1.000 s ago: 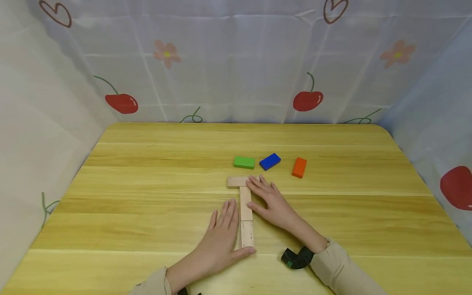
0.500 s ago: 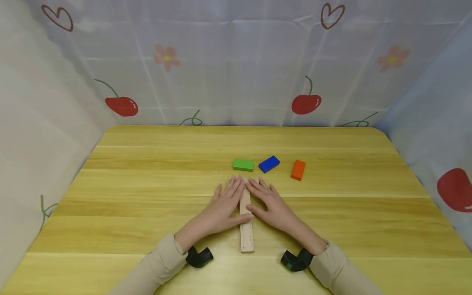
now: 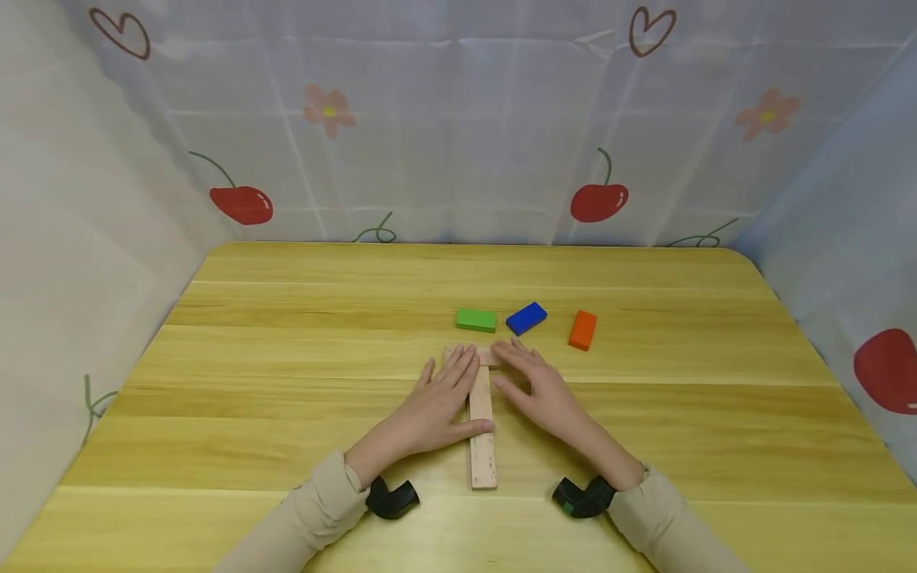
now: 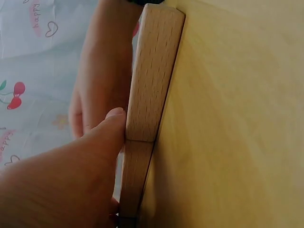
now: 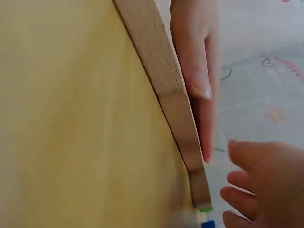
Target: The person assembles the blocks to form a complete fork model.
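Observation:
Plain wooden blocks lie flat in a T. Its stem is a far block (image 3: 480, 398) and a near block (image 3: 483, 465), end to end; the crosspiece (image 3: 489, 356) lies across the far end, partly under fingers. My left hand (image 3: 433, 412) rests over the T's left side with fingers straight. Its thumb reaches across the stem near the joint between the two blocks, as the left wrist view also shows. My right hand (image 3: 546, 398) hovers at the right end of the crosspiece, fingers loosely bent and holding nothing; the right wrist view shows a gap between it and the blocks.
Behind the T, a green block (image 3: 476, 320), a blue block (image 3: 526, 318) and an orange block (image 3: 583, 330) lie spaced out on the wooden table (image 3: 286, 294). A patterned curtain (image 3: 444, 143) hangs beyond the far edge. Black wrist devices sit under both sleeves.
My left hand has moved forward along the stem from its near end to the crosspiece, uncovering the near block's end. My right hand has drawn slightly right, off the stem.

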{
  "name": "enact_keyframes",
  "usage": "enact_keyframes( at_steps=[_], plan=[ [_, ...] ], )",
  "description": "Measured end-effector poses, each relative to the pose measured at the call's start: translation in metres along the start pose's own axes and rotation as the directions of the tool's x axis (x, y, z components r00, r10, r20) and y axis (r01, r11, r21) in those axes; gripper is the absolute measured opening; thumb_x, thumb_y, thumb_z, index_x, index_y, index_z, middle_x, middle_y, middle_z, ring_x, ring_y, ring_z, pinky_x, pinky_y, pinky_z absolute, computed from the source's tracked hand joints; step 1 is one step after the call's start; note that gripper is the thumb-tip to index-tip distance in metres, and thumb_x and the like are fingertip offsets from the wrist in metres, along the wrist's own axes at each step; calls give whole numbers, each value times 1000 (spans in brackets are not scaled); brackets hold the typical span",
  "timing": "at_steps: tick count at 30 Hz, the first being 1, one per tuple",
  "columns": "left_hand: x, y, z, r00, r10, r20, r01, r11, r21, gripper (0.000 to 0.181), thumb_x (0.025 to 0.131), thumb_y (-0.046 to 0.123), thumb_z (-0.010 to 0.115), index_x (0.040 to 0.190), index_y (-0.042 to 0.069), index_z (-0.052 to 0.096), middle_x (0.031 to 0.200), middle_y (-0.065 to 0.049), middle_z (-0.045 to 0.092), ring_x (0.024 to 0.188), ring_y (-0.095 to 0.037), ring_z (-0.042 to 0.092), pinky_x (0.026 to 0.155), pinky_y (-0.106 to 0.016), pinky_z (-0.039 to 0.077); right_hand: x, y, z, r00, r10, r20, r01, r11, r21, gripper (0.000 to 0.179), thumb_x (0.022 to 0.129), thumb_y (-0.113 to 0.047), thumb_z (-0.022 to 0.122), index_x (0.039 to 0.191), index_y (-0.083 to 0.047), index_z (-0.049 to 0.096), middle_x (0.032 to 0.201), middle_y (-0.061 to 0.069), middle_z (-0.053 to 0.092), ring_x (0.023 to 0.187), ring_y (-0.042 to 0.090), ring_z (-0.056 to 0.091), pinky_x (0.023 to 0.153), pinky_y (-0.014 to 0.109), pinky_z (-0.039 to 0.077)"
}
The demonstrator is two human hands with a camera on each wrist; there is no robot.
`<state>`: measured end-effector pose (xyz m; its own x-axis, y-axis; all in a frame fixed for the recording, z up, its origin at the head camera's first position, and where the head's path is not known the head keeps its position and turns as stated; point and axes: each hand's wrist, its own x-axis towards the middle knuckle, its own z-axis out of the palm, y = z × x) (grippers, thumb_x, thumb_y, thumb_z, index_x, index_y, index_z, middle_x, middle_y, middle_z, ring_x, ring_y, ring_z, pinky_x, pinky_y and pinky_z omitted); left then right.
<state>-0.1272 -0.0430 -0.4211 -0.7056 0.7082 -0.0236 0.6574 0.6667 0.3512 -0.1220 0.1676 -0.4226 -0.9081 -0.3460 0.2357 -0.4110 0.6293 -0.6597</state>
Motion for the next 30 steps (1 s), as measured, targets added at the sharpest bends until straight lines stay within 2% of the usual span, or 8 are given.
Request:
enact_keyframes(
  at_steps=[3,6,8,11,16,22,26,30],
  plan=[
    [0,-1,0,1000,-2,-4,2,1000,-2,94,89,65,40,149,1,7,155,-11,-2,139,-23,-6,107,-53,3,12,1,-10,993,23,-116,-20,1000,22,43,92,-15,61,131,1,53,134,17,49,131,31,33,103,51,26],
    [-1,-1,0,1000,0,-8,0,1000,-13,94,89,65,41,149,1,7,155,-12,-1,139,-23,-6,107,-52,2,29,5,-17,988,49,-150,-48,999,5,42,92,-14,61,130,3,53,133,21,48,130,35,34,101,51,30],
    [-1,-2,0,1000,5,-13,-5,1000,-18,94,89,64,42,149,1,7,155,-12,-1,140,-23,-6,107,-52,3,41,9,-19,990,68,-122,-72,997,-29,44,93,-17,62,131,3,52,134,21,47,131,35,32,101,52,29],
    [-2,-1,0,1000,12,-14,-13,999,-35,93,90,62,43,149,0,7,155,-13,0,140,-23,-6,107,-53,5,58,16,-17,995,86,-51,-90,991,-96,49,92,-20,63,133,4,50,136,21,45,133,36,26,104,54,21],
    [-2,0,0,1000,21,-8,-21,998,-51,93,90,63,43,149,1,6,155,-12,-1,139,-22,-7,107,-53,6,75,22,-13,996,82,44,-71,976,-207,53,88,-22,68,131,4,52,135,19,47,134,39,21,104,61,11],
    [-2,-1,1,1000,19,-11,-20,999,-41,93,90,64,41,149,2,5,155,-11,-1,139,-21,-7,108,-52,5,82,26,-8,995,96,30,-86,965,-247,44,85,-19,71,123,1,60,128,17,54,133,37,25,104,60,10],
    [-1,-2,2,1000,19,-8,-19,999,-39,93,90,64,40,149,2,5,155,-11,-2,139,-21,-8,108,-51,4,82,28,-8,995,98,-22,-100,980,-174,38,86,-17,70,119,0,61,121,17,58,133,34,28,106,56,10],
    [-2,-2,1,1000,19,-6,-19,999,-29,94,89,65,40,149,2,5,155,-11,-2,139,-21,-8,108,-51,4,80,28,-13,989,122,-88,-119,992,44,33,88,-12,67,118,0,59,116,18,60,119,33,48,101,48,32]
  ],
)
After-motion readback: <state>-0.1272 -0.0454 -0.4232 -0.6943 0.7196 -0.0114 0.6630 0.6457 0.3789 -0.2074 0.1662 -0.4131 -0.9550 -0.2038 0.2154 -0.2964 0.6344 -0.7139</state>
